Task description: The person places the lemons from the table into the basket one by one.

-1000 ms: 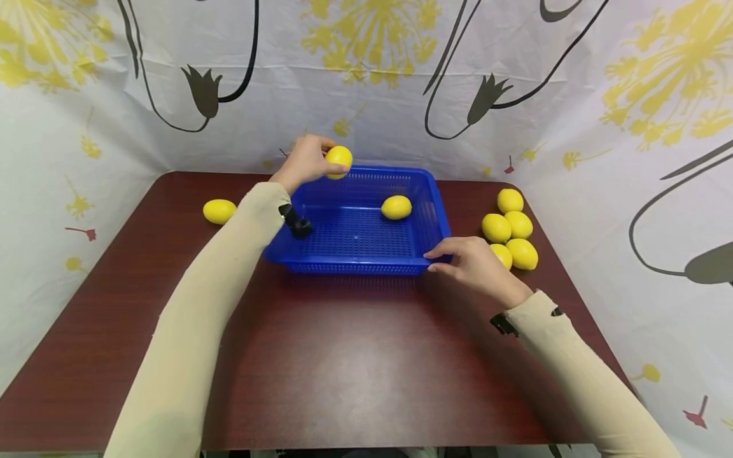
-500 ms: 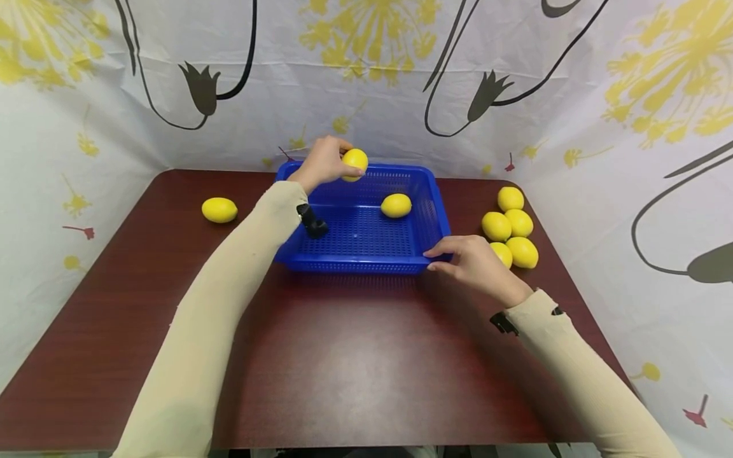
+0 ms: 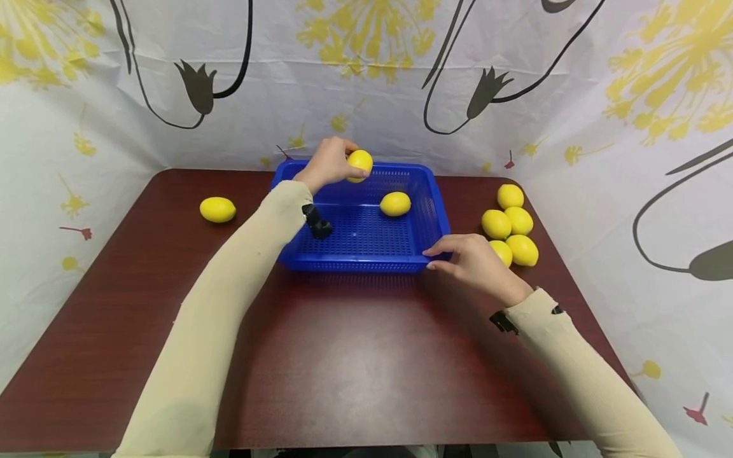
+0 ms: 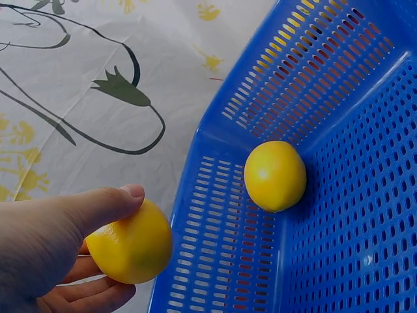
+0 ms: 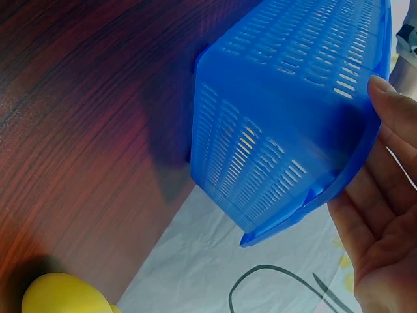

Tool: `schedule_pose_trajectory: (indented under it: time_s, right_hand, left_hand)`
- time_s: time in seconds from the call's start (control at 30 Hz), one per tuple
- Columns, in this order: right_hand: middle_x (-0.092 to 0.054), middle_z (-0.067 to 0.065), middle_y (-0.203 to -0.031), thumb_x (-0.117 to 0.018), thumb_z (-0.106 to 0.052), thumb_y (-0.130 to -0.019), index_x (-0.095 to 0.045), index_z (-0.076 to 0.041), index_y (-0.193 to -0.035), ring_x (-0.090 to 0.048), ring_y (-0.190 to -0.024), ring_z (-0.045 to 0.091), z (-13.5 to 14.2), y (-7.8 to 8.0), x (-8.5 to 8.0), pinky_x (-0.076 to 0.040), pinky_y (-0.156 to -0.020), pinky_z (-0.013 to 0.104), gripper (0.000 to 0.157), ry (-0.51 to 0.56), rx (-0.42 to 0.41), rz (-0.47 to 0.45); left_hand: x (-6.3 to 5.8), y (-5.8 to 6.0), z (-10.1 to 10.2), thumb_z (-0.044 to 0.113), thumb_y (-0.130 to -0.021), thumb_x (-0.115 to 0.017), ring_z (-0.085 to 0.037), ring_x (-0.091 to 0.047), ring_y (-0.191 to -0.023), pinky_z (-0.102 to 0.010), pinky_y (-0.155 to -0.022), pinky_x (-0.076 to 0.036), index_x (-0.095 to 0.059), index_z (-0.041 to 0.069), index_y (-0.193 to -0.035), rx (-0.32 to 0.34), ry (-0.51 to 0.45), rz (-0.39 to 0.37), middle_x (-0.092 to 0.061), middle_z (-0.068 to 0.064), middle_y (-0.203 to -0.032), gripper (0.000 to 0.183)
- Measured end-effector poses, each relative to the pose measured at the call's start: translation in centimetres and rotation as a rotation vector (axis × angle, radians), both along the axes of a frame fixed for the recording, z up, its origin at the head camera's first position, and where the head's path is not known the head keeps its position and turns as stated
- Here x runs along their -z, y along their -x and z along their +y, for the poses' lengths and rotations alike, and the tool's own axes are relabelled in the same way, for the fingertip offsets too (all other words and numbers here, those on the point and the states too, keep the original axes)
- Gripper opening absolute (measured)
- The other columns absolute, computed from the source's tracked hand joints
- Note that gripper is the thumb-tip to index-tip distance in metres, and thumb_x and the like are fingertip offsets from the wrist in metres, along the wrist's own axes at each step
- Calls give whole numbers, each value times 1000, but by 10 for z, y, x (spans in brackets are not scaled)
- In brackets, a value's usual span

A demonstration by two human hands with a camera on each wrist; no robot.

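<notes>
My left hand [image 3: 331, 164] holds a lemon [image 3: 360, 165] over the back left part of a blue plastic basket [image 3: 355, 259]. In the left wrist view the thumb lies on top of this lemon [image 4: 140, 244] and the fingers pass beneath it. A second lemon [image 3: 395, 204] lies inside the basket, toward its back right. At the basket's front right corner, my right hand [image 3: 475, 266] pinches the rim between thumb and fingers. The right wrist view shows its thumb at the outer wall [image 5: 306, 111] and the fingers behind the rim.
On the dark red-brown table [image 3: 343, 356], a single lemon [image 3: 217, 209] lies left of the basket. Several more lemons [image 3: 520, 221] sit grouped near the right edge. A white cloth [image 3: 378, 114] with printed flowers hangs behind and along both sides.
My left hand has carried its lemon rightward, from the basket's back left edge to over its inside. The right hand has kept its place on the rim.
</notes>
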State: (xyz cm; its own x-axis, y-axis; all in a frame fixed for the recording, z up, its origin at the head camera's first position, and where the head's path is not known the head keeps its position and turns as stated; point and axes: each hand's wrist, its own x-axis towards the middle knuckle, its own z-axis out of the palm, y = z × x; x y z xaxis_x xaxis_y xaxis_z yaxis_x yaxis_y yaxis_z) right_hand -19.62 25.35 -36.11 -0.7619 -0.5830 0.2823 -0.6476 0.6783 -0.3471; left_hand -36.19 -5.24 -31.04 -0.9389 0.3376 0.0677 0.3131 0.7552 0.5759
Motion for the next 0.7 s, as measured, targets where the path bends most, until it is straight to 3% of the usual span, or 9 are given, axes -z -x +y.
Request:
schedule_pose_trajectory:
  time_s: [0.7]
  right_hand:
    - [-77, -2, -97, -81, -21, -83, -78, -16, -103, -61, -68, 4, 0, 0, 0, -54, -60, 21, 21, 4, 2, 0]
  left_hand:
    - [8, 1, 9, 31, -85, -79, -27, -62, -116, -38, -95, -56, -59, 5, -136, 48, -6, -3, -64, -13, -134, 61]
